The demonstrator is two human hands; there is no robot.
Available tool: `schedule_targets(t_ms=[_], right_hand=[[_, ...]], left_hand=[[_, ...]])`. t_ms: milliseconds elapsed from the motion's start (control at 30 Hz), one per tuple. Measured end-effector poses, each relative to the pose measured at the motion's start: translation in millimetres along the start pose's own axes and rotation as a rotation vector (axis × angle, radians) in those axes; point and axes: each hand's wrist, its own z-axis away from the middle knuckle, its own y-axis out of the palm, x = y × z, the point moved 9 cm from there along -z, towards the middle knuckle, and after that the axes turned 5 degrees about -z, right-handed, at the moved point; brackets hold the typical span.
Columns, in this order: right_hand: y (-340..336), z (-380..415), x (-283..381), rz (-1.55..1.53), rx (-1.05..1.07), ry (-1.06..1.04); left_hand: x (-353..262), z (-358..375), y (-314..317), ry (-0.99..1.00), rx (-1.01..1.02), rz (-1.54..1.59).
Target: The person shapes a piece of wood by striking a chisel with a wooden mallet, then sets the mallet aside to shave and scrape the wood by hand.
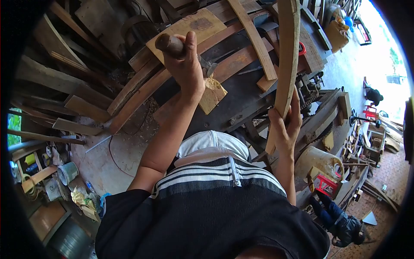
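Observation:
My left hand [185, 71] is wrapped round a tool with a thick, round wooden handle [170, 45], thumb lying along it. A metal part [210, 69] shows just beyond the fingers; its exact kind is hard to make out. Close under that metal lies a pale wood block [213, 97] with a rough, chipped hollow in its top. In my right hand [286, 123] is a long, slightly curved wooden board [288, 56], held near its lower end and reaching up past the top edge of view.
Several curved wooden strips [235, 60] and a flat board [189, 30] lie on the dark machine table [233, 105]. A whitish bucket [315, 162] stands at right. Planks [73, 86] lean at left. Another person [345, 224] is at lower right.

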Motion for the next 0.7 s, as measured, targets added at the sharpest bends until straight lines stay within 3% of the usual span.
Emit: schedule_targets(t_ms=[200,700], right_hand=[[7.8,-1.7,-4.9,0.042,0.023,0.030],[25.6,-4.5,-4.4,0.086,0.101,-0.028]], left_hand=[[-1.3,2.7,-1.6,-0.084,-0.062,0.015],[9.2,-0.8,-9.7,-0.047,-0.145,0.028]])
